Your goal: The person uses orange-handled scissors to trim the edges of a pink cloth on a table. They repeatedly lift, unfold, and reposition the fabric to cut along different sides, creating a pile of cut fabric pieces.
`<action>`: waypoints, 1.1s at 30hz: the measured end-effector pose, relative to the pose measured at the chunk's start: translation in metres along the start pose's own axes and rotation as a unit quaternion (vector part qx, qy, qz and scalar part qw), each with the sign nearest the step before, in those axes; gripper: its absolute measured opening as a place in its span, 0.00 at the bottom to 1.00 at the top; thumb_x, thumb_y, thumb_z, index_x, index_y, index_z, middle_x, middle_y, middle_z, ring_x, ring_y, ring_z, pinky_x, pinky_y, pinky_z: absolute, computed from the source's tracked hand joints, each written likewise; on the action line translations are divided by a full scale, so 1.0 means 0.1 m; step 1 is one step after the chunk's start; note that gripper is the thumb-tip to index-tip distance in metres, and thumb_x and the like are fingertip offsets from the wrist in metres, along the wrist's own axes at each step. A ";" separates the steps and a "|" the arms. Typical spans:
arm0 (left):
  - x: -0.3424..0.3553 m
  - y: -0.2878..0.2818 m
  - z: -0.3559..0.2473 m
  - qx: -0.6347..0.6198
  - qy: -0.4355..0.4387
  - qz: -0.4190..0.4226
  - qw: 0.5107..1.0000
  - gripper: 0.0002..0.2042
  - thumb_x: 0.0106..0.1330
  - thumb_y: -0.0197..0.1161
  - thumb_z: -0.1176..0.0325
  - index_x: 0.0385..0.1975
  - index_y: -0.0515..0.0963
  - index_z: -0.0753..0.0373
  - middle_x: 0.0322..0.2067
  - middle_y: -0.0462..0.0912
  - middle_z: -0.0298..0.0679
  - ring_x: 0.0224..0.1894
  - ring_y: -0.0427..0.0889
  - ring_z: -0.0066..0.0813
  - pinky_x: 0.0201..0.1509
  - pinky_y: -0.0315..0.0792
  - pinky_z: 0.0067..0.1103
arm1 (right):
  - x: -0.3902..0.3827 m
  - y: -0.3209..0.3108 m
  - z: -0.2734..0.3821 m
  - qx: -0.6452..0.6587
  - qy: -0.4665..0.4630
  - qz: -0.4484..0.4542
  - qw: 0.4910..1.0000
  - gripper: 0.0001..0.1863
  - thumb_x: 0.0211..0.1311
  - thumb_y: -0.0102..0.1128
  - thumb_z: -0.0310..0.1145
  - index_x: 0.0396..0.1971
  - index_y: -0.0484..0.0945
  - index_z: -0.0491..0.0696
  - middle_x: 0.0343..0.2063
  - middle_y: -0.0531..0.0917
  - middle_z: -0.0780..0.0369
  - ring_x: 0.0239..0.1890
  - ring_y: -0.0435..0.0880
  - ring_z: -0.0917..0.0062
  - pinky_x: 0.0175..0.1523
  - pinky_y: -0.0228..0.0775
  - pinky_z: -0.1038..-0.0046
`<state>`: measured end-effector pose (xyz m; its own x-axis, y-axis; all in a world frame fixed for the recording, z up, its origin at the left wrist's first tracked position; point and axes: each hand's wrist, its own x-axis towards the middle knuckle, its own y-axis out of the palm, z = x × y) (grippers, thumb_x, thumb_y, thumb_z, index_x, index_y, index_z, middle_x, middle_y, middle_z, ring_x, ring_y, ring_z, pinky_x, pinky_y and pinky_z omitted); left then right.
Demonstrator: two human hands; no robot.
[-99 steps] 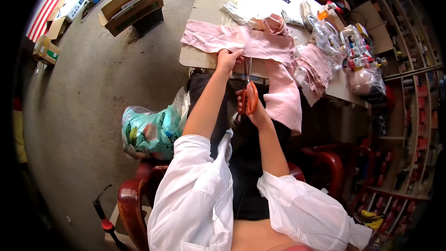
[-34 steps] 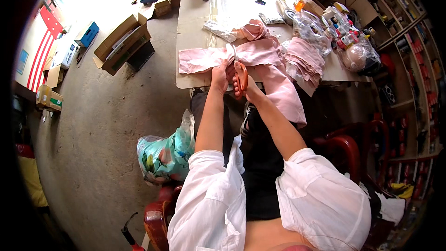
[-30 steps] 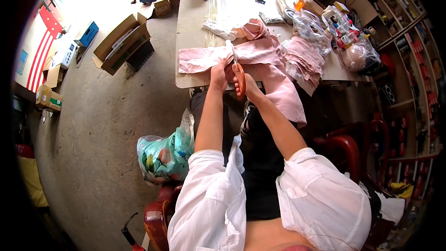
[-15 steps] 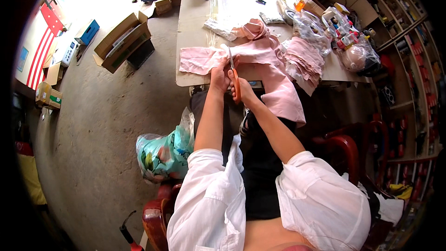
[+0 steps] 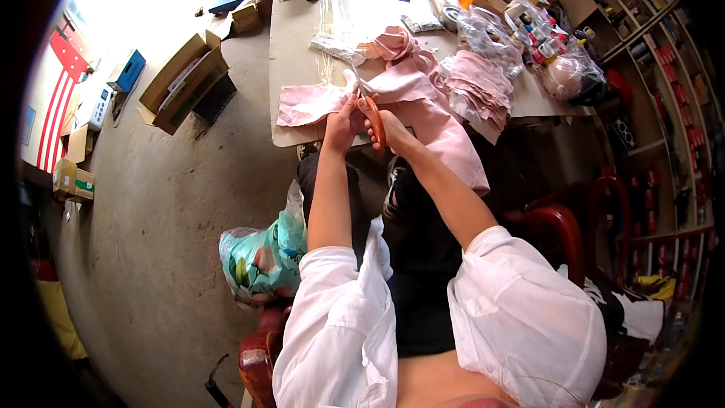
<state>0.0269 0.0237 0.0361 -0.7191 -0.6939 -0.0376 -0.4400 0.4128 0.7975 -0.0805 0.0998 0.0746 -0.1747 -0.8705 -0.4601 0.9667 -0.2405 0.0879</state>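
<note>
Left hand (image 5: 345, 127) and right hand (image 5: 387, 130) are close together at the near edge of the pale table (image 5: 291, 49); whether they touch is hard to tell. The left grips a length of pink cloth (image 5: 408, 83), its fingers partly hidden. The right is wrapped around the orange handles of the scissors (image 5: 374, 121), whose blades point away from the person, at the cloth. The cloth lies across the tabletop, its right-hand part hanging over the edge. Just right of it sit a pink fabric stack (image 5: 483, 91) and a clear plastic bag (image 5: 483, 36).
</note>
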 end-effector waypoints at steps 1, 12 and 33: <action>0.01 -0.06 0.02 0.010 -0.013 0.009 1.000 0.19 0.72 0.45 0.59 0.53 0.69 0.66 0.46 0.79 0.42 0.34 0.77 0.25 0.38 0.74 0.23 | -0.01 0.00 0.00 -0.009 -0.002 -0.008 1.000 0.32 0.52 0.55 0.67 0.22 0.68 0.48 0.14 0.67 0.69 0.12 0.66 0.84 0.16 0.61 0.81; 0.11 -0.10 0.22 0.152 -0.007 -0.053 0.987 0.12 0.68 0.54 0.60 0.38 0.75 0.63 0.28 0.78 0.32 0.29 0.80 0.24 0.35 0.74 0.22 | 0.11 -0.25 0.02 0.115 0.013 0.034 0.993 0.33 0.53 0.49 0.71 0.32 0.67 0.51 0.19 0.65 0.68 0.16 0.65 0.80 0.18 0.63 0.76; -0.25 0.18 0.23 0.630 0.452 -0.341 0.532 0.22 0.47 0.69 0.64 0.40 0.68 0.62 0.37 0.72 0.43 0.40 0.72 0.43 0.47 0.67 0.31 | -0.23 -0.07 0.36 -0.030 0.021 0.080 0.996 0.31 0.58 0.47 0.67 0.27 0.70 0.50 0.20 0.70 0.69 0.18 0.71 0.82 0.23 0.67 0.80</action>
<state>0.0246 0.0616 0.0374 0.1418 -0.7004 0.6996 -0.8531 -0.4449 -0.2726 -0.0897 0.1064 0.1168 -0.0104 -0.8762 -0.4818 0.9911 -0.0730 0.1112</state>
